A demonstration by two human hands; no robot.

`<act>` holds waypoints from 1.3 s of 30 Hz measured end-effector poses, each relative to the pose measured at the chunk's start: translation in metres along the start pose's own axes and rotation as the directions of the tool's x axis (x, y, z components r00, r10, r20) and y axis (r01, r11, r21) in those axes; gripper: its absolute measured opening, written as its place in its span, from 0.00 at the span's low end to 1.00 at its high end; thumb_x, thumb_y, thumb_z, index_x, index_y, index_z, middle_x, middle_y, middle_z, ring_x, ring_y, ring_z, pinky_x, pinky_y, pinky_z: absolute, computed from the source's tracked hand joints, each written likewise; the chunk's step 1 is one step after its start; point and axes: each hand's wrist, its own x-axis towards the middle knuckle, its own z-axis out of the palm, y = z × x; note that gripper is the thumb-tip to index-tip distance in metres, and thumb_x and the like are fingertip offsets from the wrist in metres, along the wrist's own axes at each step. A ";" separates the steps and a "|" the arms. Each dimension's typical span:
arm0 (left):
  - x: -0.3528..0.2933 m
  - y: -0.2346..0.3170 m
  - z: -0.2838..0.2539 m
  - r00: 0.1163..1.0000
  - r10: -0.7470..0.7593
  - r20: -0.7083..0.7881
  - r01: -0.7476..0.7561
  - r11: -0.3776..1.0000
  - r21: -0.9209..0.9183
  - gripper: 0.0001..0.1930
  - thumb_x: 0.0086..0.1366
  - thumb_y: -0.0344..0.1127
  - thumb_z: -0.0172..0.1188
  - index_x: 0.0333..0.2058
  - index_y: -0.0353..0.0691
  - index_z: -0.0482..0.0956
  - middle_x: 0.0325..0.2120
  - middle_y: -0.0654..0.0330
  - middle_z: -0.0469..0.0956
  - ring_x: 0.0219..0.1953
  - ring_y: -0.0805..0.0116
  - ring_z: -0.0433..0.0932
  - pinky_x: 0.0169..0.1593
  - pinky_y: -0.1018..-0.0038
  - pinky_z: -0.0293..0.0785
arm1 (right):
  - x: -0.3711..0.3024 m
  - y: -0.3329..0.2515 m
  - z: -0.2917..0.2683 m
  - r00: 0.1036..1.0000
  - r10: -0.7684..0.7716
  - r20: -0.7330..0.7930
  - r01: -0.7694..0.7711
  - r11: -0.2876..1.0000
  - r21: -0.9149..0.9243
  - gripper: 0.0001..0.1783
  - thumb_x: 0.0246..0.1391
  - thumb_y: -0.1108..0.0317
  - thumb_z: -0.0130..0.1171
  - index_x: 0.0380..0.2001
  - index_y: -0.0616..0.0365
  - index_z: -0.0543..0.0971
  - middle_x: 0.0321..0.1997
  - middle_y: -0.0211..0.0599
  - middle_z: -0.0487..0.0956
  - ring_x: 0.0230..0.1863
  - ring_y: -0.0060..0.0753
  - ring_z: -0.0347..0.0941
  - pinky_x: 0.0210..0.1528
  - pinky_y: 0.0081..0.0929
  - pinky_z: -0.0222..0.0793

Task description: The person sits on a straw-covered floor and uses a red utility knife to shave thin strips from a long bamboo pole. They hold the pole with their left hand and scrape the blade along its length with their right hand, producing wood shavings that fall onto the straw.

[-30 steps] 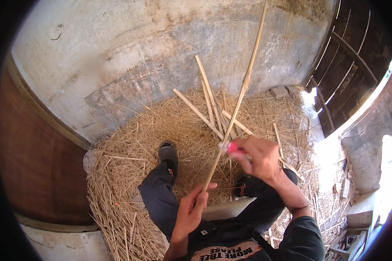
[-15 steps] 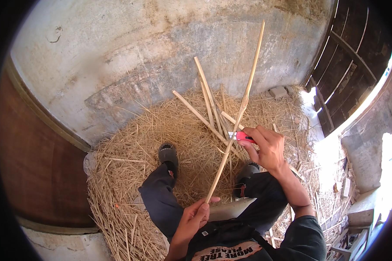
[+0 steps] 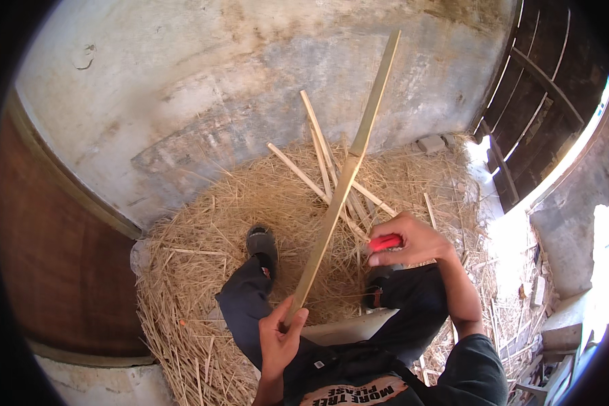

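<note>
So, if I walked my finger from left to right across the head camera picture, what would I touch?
Brown panel → left hand, holding the lower end of a long pale strip → right hand, holding a red tool → dark slatted wooden panel.

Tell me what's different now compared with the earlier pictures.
The left hand has shifted left, and the strip it holds has turned, showing a broader face. The right hand has moved the red knife off the strip, to its right. Neither hand let go. The loose sticks and shoes stayed put.
</note>
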 end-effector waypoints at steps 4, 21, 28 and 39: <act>0.005 0.008 -0.004 0.992 0.120 -0.051 -0.107 0.973 0.205 0.18 0.72 0.31 0.72 0.57 0.28 0.84 0.29 0.60 0.83 0.29 0.82 0.74 0.32 0.78 0.72 | -0.004 0.027 0.001 0.897 0.284 -0.339 -0.082 0.861 0.503 0.16 0.68 0.63 0.69 0.53 0.60 0.84 0.30 0.27 0.83 0.26 0.20 0.73 0.31 0.25 0.66; 0.002 -0.003 -0.005 0.967 0.253 -0.010 -0.236 0.915 0.327 0.20 0.69 0.27 0.72 0.58 0.32 0.85 0.37 0.48 0.90 0.33 0.78 0.84 0.35 0.75 0.80 | 0.015 -0.017 0.021 0.964 -0.075 -0.254 0.008 0.966 -0.257 0.15 0.58 0.77 0.62 0.49 0.61 0.82 0.33 0.53 0.83 0.36 0.63 0.80 0.43 0.50 0.75; 0.005 -0.004 -0.052 0.983 0.065 0.171 -0.123 0.929 0.350 0.20 0.68 0.28 0.73 0.58 0.33 0.86 0.34 0.48 0.90 0.31 0.78 0.84 0.35 0.76 0.78 | 0.016 -0.011 -0.022 0.961 -0.129 0.243 0.189 0.952 -0.239 0.14 0.59 0.74 0.61 0.49 0.61 0.82 0.38 0.53 0.85 0.41 0.62 0.81 0.46 0.50 0.74; 0.007 -0.003 -0.070 0.950 0.127 0.285 -0.232 0.900 0.369 0.21 0.67 0.30 0.74 0.58 0.33 0.86 0.34 0.47 0.89 0.25 0.71 0.82 0.29 0.74 0.76 | 0.026 0.017 -0.046 0.682 -0.103 0.724 -0.076 0.975 0.210 0.08 0.68 0.70 0.58 0.43 0.64 0.83 0.36 0.39 0.83 0.39 0.35 0.77 0.44 0.36 0.71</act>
